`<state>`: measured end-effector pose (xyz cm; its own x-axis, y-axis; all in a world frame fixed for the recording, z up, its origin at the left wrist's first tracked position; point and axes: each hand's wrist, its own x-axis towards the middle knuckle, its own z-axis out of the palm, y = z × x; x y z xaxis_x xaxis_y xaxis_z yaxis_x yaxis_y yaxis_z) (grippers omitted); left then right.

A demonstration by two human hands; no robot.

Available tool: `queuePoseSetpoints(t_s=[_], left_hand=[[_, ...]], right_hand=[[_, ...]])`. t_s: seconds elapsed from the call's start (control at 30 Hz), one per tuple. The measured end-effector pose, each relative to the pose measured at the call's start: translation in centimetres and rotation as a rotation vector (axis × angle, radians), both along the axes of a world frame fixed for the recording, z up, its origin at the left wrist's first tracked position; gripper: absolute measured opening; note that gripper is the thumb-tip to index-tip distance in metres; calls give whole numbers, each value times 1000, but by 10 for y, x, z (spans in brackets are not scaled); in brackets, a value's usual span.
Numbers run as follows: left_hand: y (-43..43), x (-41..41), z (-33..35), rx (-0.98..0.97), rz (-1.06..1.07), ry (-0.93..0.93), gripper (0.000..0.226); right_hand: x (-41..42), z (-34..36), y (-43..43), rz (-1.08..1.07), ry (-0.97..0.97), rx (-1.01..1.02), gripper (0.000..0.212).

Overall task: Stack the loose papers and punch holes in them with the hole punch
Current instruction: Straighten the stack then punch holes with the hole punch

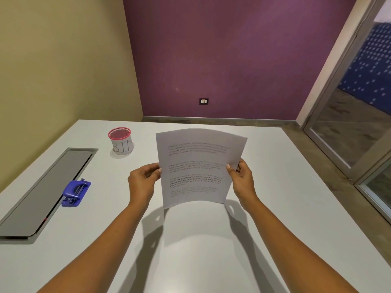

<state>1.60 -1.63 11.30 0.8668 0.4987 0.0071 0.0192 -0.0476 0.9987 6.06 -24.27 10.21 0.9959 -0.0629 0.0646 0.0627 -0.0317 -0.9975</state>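
Printed papers [194, 166] held over the bench [285, 197].
The grip of the left hand [143, 182] and right hand [241, 180] pinches a side edge each; print blurred, sheet count unclear.

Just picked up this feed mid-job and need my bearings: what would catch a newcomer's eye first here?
The printed papers stand out first, held up over the white table, with the left hand pinching their left edge and the right hand their right edge. Next, the blue hole punch lying untouched at the table's left, beside a grey inset panel, and behind it a pink mesh cup marked BIN.
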Motion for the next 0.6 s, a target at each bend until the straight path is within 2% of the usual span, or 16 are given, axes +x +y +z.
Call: queuePoseSetpoints(t_s=[0.27, 0.6], left_hand=[[3, -2, -4, 30, 1, 53, 22], [2, -3, -4, 68, 6, 44, 26]], right_hand=[[-2, -11, -7, -86, -25, -76, 6], [-1, -13, -10, -103, -24, -69, 5]])
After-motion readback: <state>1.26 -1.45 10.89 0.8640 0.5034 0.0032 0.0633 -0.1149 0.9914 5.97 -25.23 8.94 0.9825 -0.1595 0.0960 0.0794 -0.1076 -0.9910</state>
